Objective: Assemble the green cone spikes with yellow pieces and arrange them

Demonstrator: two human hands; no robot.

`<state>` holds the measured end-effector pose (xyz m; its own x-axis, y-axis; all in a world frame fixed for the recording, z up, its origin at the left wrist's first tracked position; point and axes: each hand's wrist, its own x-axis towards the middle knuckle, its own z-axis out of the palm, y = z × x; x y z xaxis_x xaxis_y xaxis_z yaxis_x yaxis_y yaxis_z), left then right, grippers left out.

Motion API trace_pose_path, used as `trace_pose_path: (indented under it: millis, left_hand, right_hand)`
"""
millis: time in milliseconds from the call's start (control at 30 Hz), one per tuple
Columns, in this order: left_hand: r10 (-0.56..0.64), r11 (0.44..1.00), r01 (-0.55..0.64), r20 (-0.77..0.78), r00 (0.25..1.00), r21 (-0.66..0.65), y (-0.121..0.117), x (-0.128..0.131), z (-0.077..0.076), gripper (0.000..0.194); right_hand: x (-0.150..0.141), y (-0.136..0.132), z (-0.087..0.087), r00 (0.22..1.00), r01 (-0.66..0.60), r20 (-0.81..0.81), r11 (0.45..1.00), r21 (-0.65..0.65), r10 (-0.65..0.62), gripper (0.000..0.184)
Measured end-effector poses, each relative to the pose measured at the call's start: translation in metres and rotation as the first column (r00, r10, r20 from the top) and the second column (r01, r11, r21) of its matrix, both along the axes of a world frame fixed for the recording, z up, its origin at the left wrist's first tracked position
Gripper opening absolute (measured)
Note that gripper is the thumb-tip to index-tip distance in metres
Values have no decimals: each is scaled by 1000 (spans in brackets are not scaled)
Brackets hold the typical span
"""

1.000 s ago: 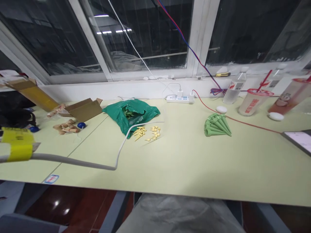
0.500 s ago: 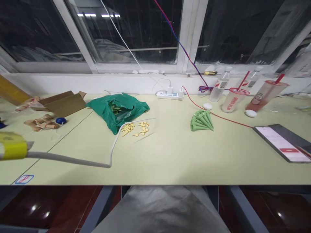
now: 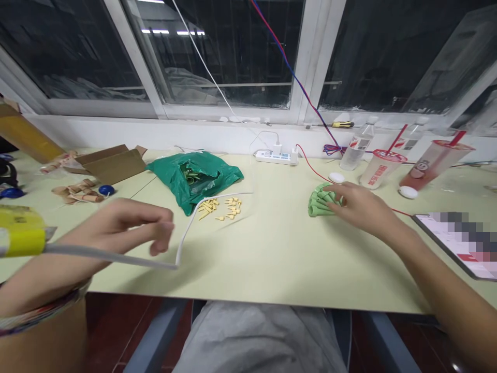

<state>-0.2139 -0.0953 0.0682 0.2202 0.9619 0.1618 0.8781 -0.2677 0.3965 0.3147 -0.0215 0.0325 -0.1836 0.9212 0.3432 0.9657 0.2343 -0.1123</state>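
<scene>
My right hand (image 3: 361, 210) reaches over the narrow ends of a fan of green tapered plastic pieces (image 3: 319, 202) on the table. Its thumb and fingers are apart, covering part of the fan; whether they touch it I cannot tell. On the left, my left hand (image 3: 130, 228) hovers above the table with loosely bent fingers, and I see nothing in it. A pale grey cable with a yellow tag (image 3: 26, 232) crosses in front of this hand. Small yellow plastic pieces (image 3: 208, 208) lie in two groups by an opened green bag (image 3: 217, 178), which has green pieces inside.
A phone (image 3: 454, 243) lies at the right. Behind it stand drink cups (image 3: 382, 168), clear bottles (image 3: 357, 144) and white oval objects (image 3: 336, 177). A power strip (image 3: 276, 157) sits by the wall. At the left are a cardboard box (image 3: 112, 165) and wooden pieces (image 3: 79, 192).
Both hands have come into view, the left one over the table's left side and the right one at the green pieces. The camera view has shifted slightly.
</scene>
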Motion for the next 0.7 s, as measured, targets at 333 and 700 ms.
trace_pose_path:
  millis: [333,700]
  left_hand:
    - [-329,820,429,302,895,-379,115,124,20,30]
    - [-39,661,680,891,453,-316,145,173,-45,36]
  right_hand:
    - [-12,38,-16,980,186,89,976,-109,-177,34]
    - [-8,42,-29,976,202,95,976,-84,-194,31]
